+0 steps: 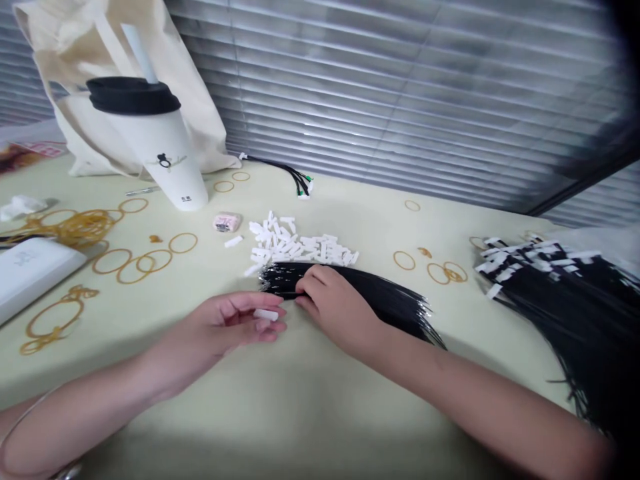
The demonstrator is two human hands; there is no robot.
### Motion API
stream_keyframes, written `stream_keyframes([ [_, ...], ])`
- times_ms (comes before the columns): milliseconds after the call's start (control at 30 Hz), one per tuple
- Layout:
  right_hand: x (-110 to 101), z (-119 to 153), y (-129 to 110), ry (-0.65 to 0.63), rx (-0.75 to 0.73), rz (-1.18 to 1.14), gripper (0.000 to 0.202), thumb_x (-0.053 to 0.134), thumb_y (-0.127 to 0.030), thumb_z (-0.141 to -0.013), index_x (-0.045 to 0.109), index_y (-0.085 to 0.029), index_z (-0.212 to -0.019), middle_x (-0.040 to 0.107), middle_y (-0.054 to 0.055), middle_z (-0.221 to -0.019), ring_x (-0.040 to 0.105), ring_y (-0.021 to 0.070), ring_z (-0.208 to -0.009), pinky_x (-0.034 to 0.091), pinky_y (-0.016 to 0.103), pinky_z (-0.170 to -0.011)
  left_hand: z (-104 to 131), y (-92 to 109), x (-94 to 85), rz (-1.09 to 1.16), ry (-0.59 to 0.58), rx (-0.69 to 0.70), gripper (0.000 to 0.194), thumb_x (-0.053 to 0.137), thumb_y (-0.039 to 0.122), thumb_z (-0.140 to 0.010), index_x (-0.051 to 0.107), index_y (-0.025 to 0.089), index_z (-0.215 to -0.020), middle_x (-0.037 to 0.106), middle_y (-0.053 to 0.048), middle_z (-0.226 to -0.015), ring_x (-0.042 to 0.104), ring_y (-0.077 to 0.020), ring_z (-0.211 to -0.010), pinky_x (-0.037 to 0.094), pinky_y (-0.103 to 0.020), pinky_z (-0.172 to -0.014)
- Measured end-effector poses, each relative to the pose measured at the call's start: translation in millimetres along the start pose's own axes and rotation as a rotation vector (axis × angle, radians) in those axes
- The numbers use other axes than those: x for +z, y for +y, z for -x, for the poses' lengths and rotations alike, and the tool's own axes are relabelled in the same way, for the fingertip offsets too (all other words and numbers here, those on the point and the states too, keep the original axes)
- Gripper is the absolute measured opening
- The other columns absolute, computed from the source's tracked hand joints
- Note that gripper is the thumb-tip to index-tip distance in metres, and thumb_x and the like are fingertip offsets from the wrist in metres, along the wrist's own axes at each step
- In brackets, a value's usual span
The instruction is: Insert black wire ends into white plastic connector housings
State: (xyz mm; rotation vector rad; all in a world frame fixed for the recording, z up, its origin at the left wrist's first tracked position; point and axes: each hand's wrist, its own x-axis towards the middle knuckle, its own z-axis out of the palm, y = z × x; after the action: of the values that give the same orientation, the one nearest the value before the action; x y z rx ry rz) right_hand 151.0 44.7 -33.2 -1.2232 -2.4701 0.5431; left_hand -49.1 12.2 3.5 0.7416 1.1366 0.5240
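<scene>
My left hand (245, 319) holds a small white plastic connector housing (267, 315) between thumb and fingers, just short of the wire ends. Closed over the near side of a bundle of black wires (390, 293), my right hand (333, 303) pinches a black wire (286, 295) whose tip points toward my left hand. How many wires sit between its fingertips is partly hidden. The bundle lies crosswise, with bare metal ends showing at both sides. Right behind it is a heap of loose white connector housings (300, 247).
Black wires with white connectors (560, 320) are piled at the right. Rubber bands (85, 227) lie scattered around. A white cup (175, 153) with a straw, a cloth bag (200, 120), a white box (35, 273) and a pink item (227, 222) stand left. Blinds (400, 87) border the table behind.
</scene>
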Motion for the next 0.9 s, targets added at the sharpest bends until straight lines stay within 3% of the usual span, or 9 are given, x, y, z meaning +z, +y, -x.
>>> stream_keyframes([
  [100,2,1,0,-0.009,-0.001,-0.003,0.012,0.049,-0.014,-0.085,0.060,-0.012,-0.081,0.055,0.008,-0.085,0.049,0.0178,-0.083,0.040,0.031,-0.076,0,1,1.4,-0.059,0.012,0.040,0.021,0.066,0.027,-0.076,0.066,0.020,-0.096,0.069,-0.004,-0.090,0.063,-0.0164,-0.085,0.051,-0.027,-0.079],
  [267,0,7,-2,0.021,0.044,-0.063,0.014,0.043,-0.009,-0.086,0.055,-0.013,-0.079,0.055,0.008,-0.086,0.046,0.0177,-0.083,0.039,0.032,-0.076,9,4,1.6,-0.392,-0.024,0.150,0.020,0.053,0.036,-0.084,0.064,0.020,-0.089,0.062,-0.001,-0.069,0.055,-0.0111,-0.059,0.046,-0.021,-0.058],
  [400,-14,12,-6,0.030,0.130,-0.185,0.011,0.042,-0.010,-0.085,0.050,-0.015,-0.080,0.055,0.004,-0.081,0.047,0.0143,-0.074,0.039,0.028,-0.067,17,3,-2.6,-0.616,0.035,0.221,0.024,0.045,0.039,-0.087,0.063,0.024,-0.094,0.057,0.000,-0.068,0.049,-0.0111,-0.059,0.044,-0.021,-0.058],
  [533,-25,15,-11,-0.002,0.200,-0.349,0.009,0.044,-0.018,-0.085,0.052,-0.018,-0.080,0.055,-0.001,-0.070,0.046,0.0098,-0.060,0.034,0.023,-0.053,15,1,-4.7,-0.669,0.070,0.233,0.023,0.050,0.037,-0.085,0.063,0.026,-0.100,0.061,-0.001,-0.081,0.051,-0.0124,-0.069,0.044,-0.020,-0.064],
  [667,-27,16,-13,-0.038,0.225,-0.508,0.014,0.043,-0.019,-0.085,0.057,-0.020,-0.085,0.057,-0.002,-0.073,0.049,0.0079,-0.063,0.037,0.020,-0.054,8,1,-6.9,-0.665,0.041,0.236,0.020,0.054,0.034,-0.083,0.064,0.024,-0.097,0.061,-0.001,-0.079,0.054,-0.0128,-0.071,0.046,-0.021,-0.065],
  [833,-27,16,-15,-0.064,0.255,-0.637,0.013,0.046,-0.019,-0.083,0.056,-0.017,-0.074,0.052,-0.003,-0.066,0.043,0.0068,-0.060,0.033,0.018,-0.052,9,1,-10.0,-0.904,0.040,0.432,0.015,0.054,0.027,-0.083,0.063,0.022,-0.094,0.066,-0.002,-0.088,0.059,-0.0141,-0.076,0.045,-0.023,-0.070],
  [900,-26,17,-17,-0.073,0.268,-0.683,0.014,0.047,-0.019,-0.082,0.055,-0.017,-0.071,0.050,-0.004,-0.064,0.041,0.0061,-0.059,0.031,0.018,-0.051,12,3,-8.6,-0.836,0.050,0.413,0.012,0.052,0.027,-0.085,0.061,0.021,-0.090,0.064,-0.001,-0.080,0.058,-0.0122,-0.070,0.044,-0.022,-0.067],
])
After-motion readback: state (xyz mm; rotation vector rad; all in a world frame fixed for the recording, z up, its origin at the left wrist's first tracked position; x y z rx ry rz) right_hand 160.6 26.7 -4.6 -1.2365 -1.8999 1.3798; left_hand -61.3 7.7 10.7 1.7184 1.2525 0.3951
